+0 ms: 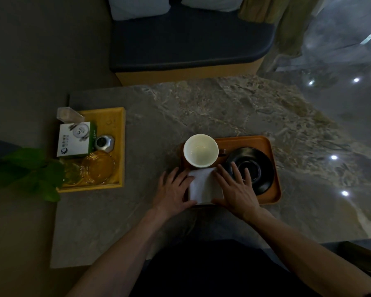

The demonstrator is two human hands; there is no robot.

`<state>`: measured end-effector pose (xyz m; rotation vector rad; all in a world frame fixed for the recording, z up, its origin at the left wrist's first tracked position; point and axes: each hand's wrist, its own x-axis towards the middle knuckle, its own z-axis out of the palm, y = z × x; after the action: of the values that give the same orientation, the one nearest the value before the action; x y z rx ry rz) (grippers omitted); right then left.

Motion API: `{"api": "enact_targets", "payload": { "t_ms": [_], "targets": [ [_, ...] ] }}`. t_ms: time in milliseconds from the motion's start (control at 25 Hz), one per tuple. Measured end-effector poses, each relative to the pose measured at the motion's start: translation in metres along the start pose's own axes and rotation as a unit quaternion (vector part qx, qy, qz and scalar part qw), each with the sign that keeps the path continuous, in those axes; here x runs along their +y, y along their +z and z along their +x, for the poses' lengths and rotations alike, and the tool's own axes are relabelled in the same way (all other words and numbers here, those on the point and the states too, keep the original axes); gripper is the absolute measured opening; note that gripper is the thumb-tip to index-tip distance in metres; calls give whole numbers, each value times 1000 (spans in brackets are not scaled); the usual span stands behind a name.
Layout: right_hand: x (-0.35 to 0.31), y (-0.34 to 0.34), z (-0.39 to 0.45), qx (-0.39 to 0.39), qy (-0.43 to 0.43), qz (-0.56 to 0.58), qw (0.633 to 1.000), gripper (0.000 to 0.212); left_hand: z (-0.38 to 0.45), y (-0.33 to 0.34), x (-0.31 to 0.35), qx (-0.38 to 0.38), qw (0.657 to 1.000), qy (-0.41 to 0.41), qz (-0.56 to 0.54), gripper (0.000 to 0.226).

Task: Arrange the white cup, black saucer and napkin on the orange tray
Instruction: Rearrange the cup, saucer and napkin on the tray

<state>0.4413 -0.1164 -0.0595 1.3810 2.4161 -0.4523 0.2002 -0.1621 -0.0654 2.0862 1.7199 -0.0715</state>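
Note:
An orange tray [247, 140] lies on the stone table in front of me. The white cup [201, 151] stands upright and empty at the tray's left far side. On the right half of the tray rests the black saucer [257, 168]. A folded white napkin [202, 185] lies at the tray's near left, just below the cup. My left hand [173, 192] lies flat with spread fingers against the napkin's left edge. My right hand [237, 190] lies flat on its right edge, fingertips reaching over the saucer's rim.
A yellow wooden tray [121, 146] at the table's left holds a white and green box [74, 140], a silver lidded jar [104, 142], a glass ashtray [98, 167] and a clear case. Green plant leaves [26, 168] overhang the left edge. A dark bench seat [189, 39] stands beyond the table.

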Motion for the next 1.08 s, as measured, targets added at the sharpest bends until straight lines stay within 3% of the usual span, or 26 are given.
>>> {"api": "enact_targets", "payload": {
  "t_ms": [400,1080],
  "targets": [
    [-1,-9,-1,14,-11,-12,1000,93,5,-6,-6,-8,999,41,29,84],
    [-6,-8,2,5,-14,-18,1000,95,-1,-10,-11,-24,999,24,32,85]
  ]
}}
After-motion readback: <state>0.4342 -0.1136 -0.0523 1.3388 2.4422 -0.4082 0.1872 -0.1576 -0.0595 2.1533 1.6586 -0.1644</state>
